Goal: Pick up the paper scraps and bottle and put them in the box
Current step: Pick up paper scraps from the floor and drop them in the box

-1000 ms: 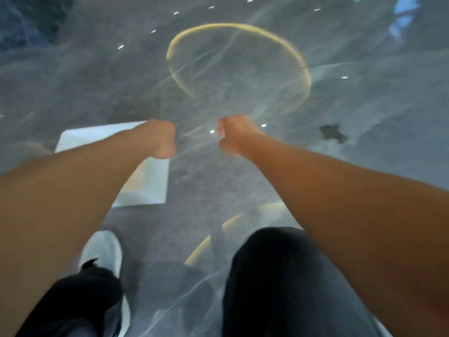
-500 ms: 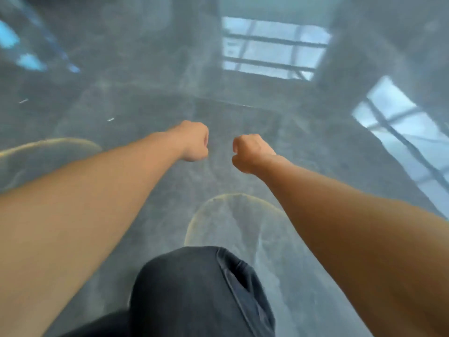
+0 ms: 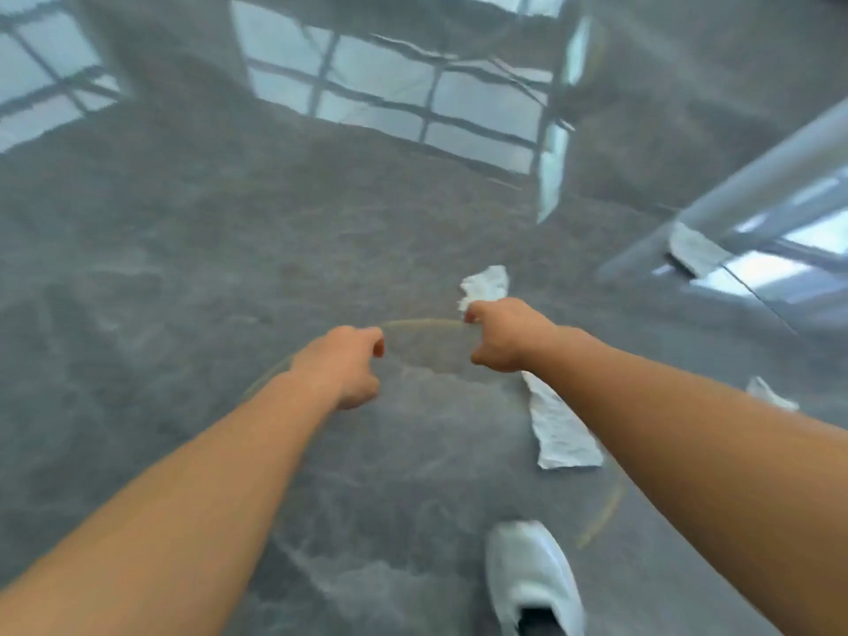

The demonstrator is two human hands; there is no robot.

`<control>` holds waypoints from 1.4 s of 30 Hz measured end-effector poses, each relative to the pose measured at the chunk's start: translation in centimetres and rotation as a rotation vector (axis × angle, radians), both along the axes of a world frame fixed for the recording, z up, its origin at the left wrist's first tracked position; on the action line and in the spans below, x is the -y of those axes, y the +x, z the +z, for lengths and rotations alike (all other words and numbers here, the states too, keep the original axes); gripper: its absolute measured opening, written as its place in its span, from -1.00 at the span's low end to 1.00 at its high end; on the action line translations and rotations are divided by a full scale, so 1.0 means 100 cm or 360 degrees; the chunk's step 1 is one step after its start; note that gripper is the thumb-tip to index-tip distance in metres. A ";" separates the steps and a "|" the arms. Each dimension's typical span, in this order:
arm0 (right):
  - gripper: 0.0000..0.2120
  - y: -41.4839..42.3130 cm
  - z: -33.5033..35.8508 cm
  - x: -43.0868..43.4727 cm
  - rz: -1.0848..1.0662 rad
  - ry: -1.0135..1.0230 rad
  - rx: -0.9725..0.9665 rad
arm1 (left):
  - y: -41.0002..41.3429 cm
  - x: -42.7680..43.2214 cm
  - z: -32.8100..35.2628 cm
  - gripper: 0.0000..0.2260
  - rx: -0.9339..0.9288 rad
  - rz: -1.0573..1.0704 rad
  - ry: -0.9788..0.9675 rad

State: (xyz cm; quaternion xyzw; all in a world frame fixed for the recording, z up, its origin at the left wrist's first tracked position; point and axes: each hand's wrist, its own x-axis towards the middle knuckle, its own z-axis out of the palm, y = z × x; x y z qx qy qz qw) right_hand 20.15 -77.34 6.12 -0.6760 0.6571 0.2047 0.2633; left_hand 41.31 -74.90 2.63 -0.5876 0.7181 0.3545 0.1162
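Both my arms reach out over a glossy grey floor. My left hand (image 3: pixel 342 367) is curled into a loose fist with nothing in it. My right hand (image 3: pixel 502 335) is also closed. A crumpled white paper scrap (image 3: pixel 486 284) lies right behind its knuckles; whether they touch is unclear. A longer paper scrap (image 3: pixel 557 426) lies on the floor, partly under my right forearm. Two further scraps lie at the right (image 3: pixel 771 394) and far right (image 3: pixel 695 250). No bottle or box is in view.
The floor (image 3: pixel 183 268) mirrors window frames. A thin gold ring (image 3: pixel 422 322) is inlaid in it beneath my hands. My white shoe (image 3: pixel 527 576) stands at the bottom right. A pale slanted post or rail (image 3: pixel 761 181) crosses the upper right.
The view has swung across the floor: the white box seen at the left a second ago is gone and paper scraps have appeared. Both fists stay held out in front.
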 end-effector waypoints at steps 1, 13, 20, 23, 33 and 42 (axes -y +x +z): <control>-0.48 -0.022 -0.008 0.004 -0.0013 0.0020 0.0020 | -0.026 0.017 -0.008 -0.57 -0.0025 -0.0050 -0.0033; -0.75 -0.156 -0.130 -0.091 -0.0450 -0.0148 0.0167 | -0.224 0.089 -0.100 -0.59 0.0220 -0.0594 -0.0375; -0.82 -0.157 -0.127 -0.023 -0.0768 -0.0513 0.0457 | -0.197 0.113 -0.093 -0.80 0.0219 -0.0619 -0.0471; -0.83 -0.132 -0.134 0.006 -0.0691 -0.0610 0.0552 | -0.164 0.119 -0.097 -0.89 0.0244 -0.0514 -0.0560; -0.80 0.149 -0.124 0.088 0.0234 -0.0402 0.0995 | 0.109 0.044 -0.067 -0.87 0.0567 0.0839 -0.0373; -0.74 0.414 -0.054 -0.130 0.1667 0.0091 0.1244 | 0.265 -0.331 0.053 -0.94 0.0971 0.2137 0.0164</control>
